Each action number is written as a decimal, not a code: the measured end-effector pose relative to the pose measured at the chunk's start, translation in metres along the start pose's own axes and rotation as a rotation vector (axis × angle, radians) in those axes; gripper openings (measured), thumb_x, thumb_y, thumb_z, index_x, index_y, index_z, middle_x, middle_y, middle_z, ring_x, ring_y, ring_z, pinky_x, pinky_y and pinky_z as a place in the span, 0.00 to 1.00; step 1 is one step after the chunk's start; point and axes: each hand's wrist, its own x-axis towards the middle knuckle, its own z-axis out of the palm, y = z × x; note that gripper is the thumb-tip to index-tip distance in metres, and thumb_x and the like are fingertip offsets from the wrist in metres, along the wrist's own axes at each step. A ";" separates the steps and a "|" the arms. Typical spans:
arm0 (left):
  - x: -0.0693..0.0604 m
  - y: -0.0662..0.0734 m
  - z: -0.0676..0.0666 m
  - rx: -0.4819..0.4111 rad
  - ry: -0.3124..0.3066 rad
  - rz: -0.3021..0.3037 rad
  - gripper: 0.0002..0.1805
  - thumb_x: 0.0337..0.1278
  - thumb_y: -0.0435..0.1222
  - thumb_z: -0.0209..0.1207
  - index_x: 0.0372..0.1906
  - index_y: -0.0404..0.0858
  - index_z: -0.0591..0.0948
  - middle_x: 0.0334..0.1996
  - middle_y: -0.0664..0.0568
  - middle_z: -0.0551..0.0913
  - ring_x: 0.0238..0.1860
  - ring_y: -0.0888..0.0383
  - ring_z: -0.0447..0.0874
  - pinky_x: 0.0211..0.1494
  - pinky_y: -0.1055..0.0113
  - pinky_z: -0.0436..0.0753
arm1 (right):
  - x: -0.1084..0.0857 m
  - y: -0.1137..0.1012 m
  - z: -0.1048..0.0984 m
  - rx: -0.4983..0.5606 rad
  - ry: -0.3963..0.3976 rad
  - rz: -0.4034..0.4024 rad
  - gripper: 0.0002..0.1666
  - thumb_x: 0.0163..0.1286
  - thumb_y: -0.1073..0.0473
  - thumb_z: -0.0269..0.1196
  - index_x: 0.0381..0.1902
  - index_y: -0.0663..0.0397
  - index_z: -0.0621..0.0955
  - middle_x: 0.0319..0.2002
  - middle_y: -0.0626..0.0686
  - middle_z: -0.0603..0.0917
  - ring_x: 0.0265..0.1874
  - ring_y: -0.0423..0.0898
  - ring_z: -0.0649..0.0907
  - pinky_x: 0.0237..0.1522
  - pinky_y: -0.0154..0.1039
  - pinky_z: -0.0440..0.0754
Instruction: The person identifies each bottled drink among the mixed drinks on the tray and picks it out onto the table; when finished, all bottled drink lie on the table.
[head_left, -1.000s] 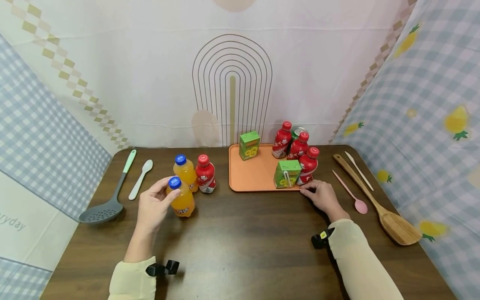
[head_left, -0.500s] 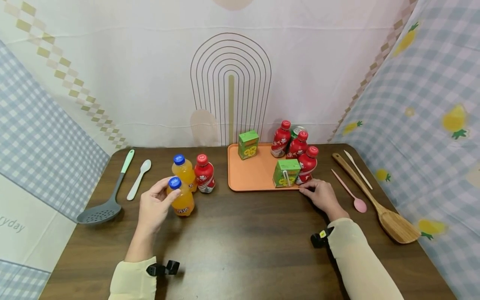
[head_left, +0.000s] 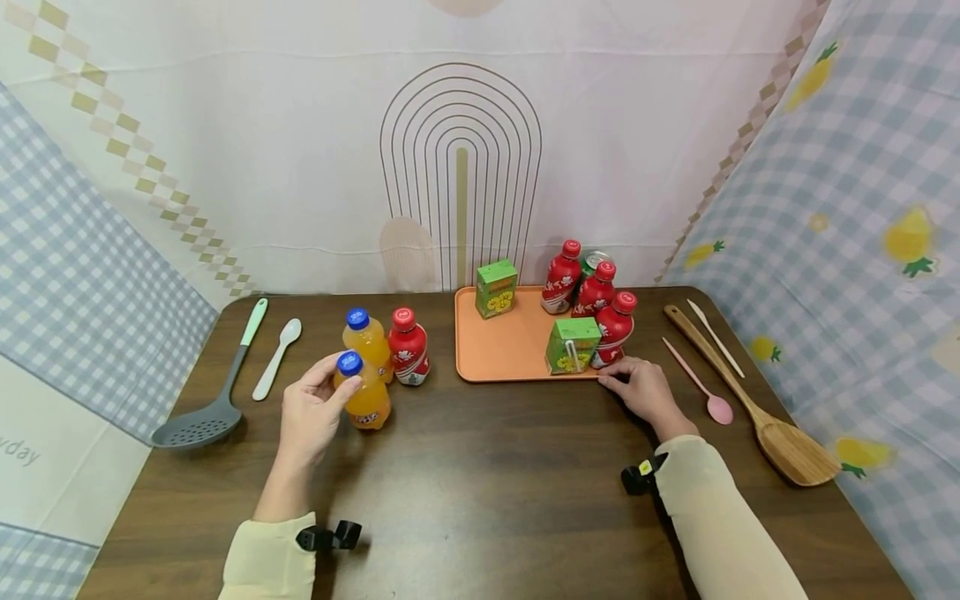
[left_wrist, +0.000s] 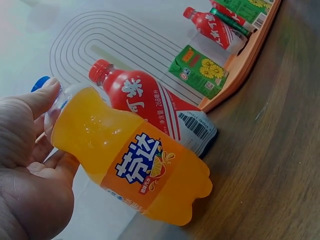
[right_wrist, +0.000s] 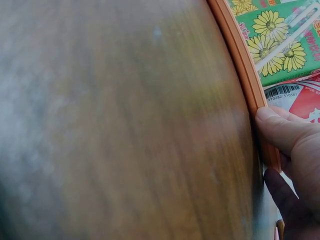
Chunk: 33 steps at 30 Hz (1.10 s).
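Note:
My left hand holds an orange soda bottle with a blue cap, thumb and fingers around its neck. Just behind it stand a second orange soda bottle and a red drink bottle. My right hand grips the front right corner of an orange tray; in the right wrist view the thumb lies on its rim. On the tray are two green drink cartons, several red bottles at the right and a green can, mostly hidden behind them.
At the left lie a grey slotted turner and a white spoon. To the right are a pink spoon, a wooden spatula and a white knife. A patterned cloth hangs behind the table.
My left hand and the orange soda bottle in it have shifted very slightly to the right and up. My right hand stays at the tray corner.

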 end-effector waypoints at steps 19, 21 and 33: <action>0.003 -0.013 0.000 0.007 0.012 -0.003 0.20 0.57 0.28 0.63 0.56 0.30 0.79 0.51 0.48 0.80 0.51 0.56 0.79 0.54 0.73 0.78 | -0.001 0.000 0.000 0.003 0.004 0.013 0.06 0.62 0.55 0.69 0.36 0.50 0.89 0.39 0.51 0.86 0.45 0.52 0.82 0.50 0.54 0.76; 0.003 -0.014 0.001 0.018 0.020 -0.011 0.21 0.57 0.29 0.63 0.57 0.31 0.79 0.52 0.48 0.80 0.52 0.56 0.79 0.55 0.73 0.77 | -0.001 0.000 0.000 0.004 0.002 0.015 0.07 0.62 0.55 0.69 0.36 0.50 0.89 0.39 0.51 0.86 0.45 0.52 0.82 0.50 0.54 0.76; 0.004 -0.021 -0.001 0.043 0.043 -0.011 0.21 0.57 0.31 0.64 0.57 0.32 0.80 0.54 0.45 0.80 0.51 0.55 0.80 0.54 0.73 0.78 | -0.001 0.000 0.001 0.009 0.000 0.014 0.06 0.63 0.55 0.69 0.36 0.49 0.89 0.41 0.51 0.86 0.46 0.52 0.82 0.52 0.54 0.76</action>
